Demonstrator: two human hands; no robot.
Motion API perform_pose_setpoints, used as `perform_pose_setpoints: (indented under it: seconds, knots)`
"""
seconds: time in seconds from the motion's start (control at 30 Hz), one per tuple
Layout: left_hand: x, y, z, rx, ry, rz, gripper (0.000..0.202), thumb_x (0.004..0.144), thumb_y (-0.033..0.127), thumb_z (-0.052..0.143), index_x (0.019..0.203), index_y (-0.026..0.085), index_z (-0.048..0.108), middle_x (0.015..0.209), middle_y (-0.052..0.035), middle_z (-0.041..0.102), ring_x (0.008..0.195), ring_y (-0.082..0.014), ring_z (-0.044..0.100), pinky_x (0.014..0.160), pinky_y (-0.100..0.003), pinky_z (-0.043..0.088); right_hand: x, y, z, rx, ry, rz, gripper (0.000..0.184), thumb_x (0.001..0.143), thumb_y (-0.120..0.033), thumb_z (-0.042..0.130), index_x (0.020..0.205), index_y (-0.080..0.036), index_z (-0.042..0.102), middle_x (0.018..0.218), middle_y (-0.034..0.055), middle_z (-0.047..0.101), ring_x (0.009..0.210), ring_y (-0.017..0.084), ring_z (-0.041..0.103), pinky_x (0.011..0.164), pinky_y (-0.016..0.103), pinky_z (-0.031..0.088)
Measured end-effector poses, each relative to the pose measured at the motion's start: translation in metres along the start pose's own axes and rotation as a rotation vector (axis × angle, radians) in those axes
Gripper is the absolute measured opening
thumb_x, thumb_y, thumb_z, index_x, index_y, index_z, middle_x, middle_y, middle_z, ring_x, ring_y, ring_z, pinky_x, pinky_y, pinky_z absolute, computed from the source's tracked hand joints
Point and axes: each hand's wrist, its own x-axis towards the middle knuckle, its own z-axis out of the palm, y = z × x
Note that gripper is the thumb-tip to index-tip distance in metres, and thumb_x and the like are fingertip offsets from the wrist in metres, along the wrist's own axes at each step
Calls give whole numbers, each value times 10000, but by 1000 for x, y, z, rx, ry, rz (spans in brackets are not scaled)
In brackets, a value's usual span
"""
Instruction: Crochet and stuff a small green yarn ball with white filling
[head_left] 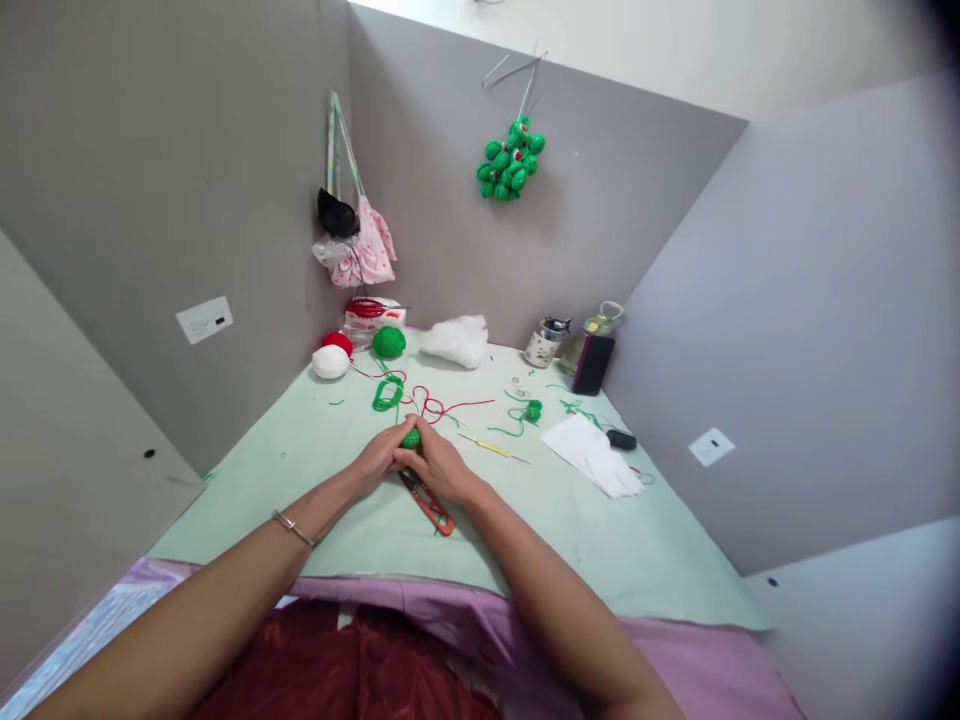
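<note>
Both hands meet over the middle of the table around a small green crocheted ball (411,438). My left hand (376,460) closes on it from the left, and my right hand (439,460) from the right, with the fingertips touching at the top. Just below the hands lie orange-handled thread snips (431,505), their blade end partly hidden under the fingers. A yellow-handled crochet hook (491,446) rests to the right. Beyond the hands are loops of green yarn (388,393) and tangled red yarn (431,403).
At the back stand a green yarn ball (388,342), a white yarn ball (330,362), white stuffing (456,341), a pen cup (544,345) and a dark phone (593,364) against a bottle. White paper (592,455) lies right. Green crocheted pieces (512,162) hang on the grey partition (435,180).
</note>
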Motion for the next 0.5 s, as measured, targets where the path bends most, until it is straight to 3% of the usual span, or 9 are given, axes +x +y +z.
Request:
perform_pose_setpoints:
  seconds: [0.13,0.23,0.33,0.4,0.5]
  knots:
    - [-1,-1,1,22,-18,31,369,989,363,652,1300,167,625,1292,-114,660,1077,-247,683,901,-459,601,4,7,-9,-5,12,5,379,948,-440,634,1301,-305,608,974,1,742,852,201,651,806,301,472]
    - [-2,3,2,52,-53,74,399,1015,497,569,1175,144,668,984,-58,700,774,-160,674,698,-323,586,10,21,-24,-28,104,77,272,933,-439,657,1150,-288,719,729,-26,706,728,191,642,755,296,468]
    - [-6,8,2,95,-63,138,567,998,649,478,1069,129,694,697,21,583,541,-93,541,528,-226,458,15,42,-44,-58,286,204,301,967,-494,609,1003,-234,757,646,-19,665,656,173,618,737,304,493]
    - [-9,11,0,143,-48,180,527,997,622,509,1063,130,686,701,23,580,560,-96,550,537,-226,458,14,57,-60,-73,430,306,339,988,-504,595,1034,-200,736,759,10,706,713,171,650,784,338,543]
    - [-15,16,-9,258,2,233,374,1015,499,567,1076,142,661,855,-17,661,666,-128,616,623,-284,539,10,78,-83,-75,642,448,343,997,-409,637,1237,-165,646,1206,89,690,1017,217,697,886,428,603]
